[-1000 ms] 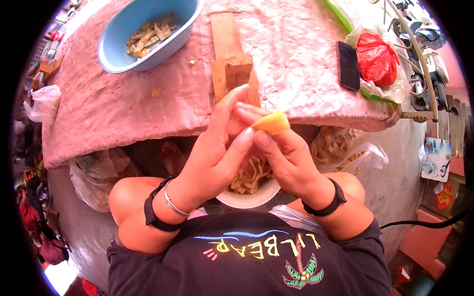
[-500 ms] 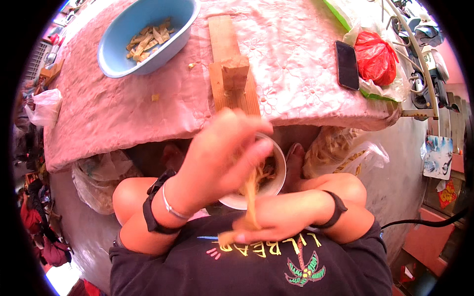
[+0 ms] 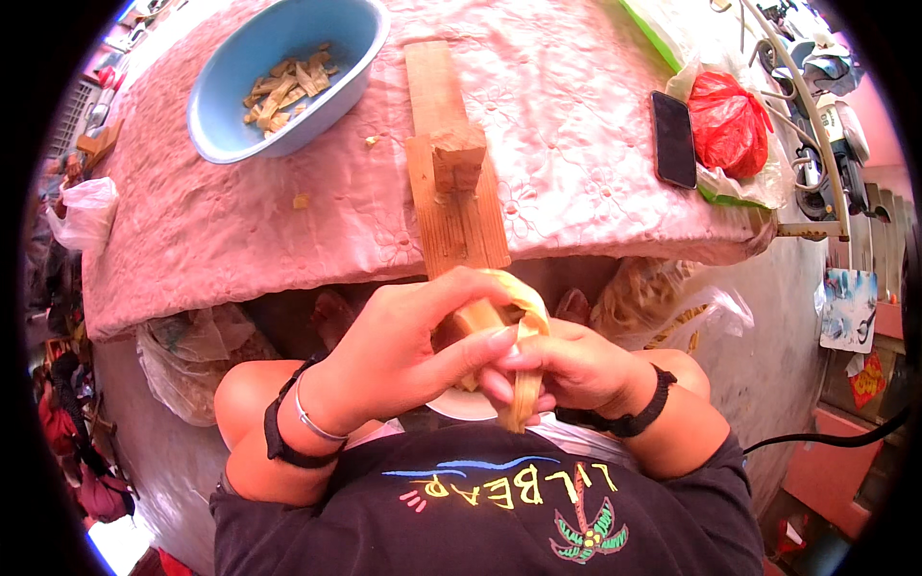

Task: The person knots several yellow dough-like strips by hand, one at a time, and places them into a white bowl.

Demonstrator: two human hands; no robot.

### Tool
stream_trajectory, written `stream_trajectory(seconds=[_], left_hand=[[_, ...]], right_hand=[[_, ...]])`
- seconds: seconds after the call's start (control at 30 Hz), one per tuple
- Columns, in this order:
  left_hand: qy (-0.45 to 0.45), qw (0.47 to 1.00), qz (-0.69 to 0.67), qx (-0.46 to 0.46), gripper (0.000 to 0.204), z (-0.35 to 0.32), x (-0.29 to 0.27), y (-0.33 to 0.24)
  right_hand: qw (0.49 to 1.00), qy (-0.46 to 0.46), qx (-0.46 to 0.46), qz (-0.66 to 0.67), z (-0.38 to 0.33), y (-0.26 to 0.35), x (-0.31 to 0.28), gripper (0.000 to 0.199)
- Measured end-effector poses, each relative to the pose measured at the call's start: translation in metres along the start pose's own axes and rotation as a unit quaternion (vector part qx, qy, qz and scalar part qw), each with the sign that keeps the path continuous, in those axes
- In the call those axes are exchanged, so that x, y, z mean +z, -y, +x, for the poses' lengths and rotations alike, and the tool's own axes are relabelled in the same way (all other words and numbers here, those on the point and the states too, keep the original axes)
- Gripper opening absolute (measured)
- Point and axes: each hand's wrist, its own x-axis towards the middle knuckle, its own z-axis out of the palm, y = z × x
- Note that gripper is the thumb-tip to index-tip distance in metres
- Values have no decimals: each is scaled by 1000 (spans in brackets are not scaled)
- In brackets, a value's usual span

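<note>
A flat, pale yellow fibrous strip is looped between my hands above my lap. My left hand is closed on its upper part, thumb and fingers meeting near the loop. From the other side, my right hand pinches the strip, and its loose end hangs below the fingers. Just beyond my hands, a wooden board with an upright block lies over the table's front edge; my left hand covers its near end. Under my hands a white bowl shows only in part.
A blue basin with several cut yellowish pieces stands far left on the pink-covered table. To the right lie a black phone and a red plastic bag. Clear bags stand below the table, some with yellowish strips.
My left hand has come down toward my right hand, and both now meet on the strip. The strip, stretched between them before, is now looped. My right hand has moved up and right.
</note>
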Motion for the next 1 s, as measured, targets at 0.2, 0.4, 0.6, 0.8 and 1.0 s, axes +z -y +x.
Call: stream_trajectory(seconds=[0.2, 0.4, 0.6, 0.8, 1.0], left_hand=[[-3, 998, -57, -35, 15, 2, -3, 17], [-143, 965, 126, 182, 15, -2, 22, 6], [-153, 966, -208, 1, 19, -1, 22, 26], [-42, 990, -135, 14, 21, 1, 14, 38], [-90, 941, -302, -125, 15, -3, 16, 20]], right_hand=[[1000, -4, -24, 19, 10, -18, -1, 44], [940, -172, -275, -104, 22, -11, -3, 32], [937, -147, -310, -70, 15, -9, -5, 21], [924, -164, -313, -144, 13, -7, -1, 12], [706, -239, -435, -505, 16, -11, -4, 14]])
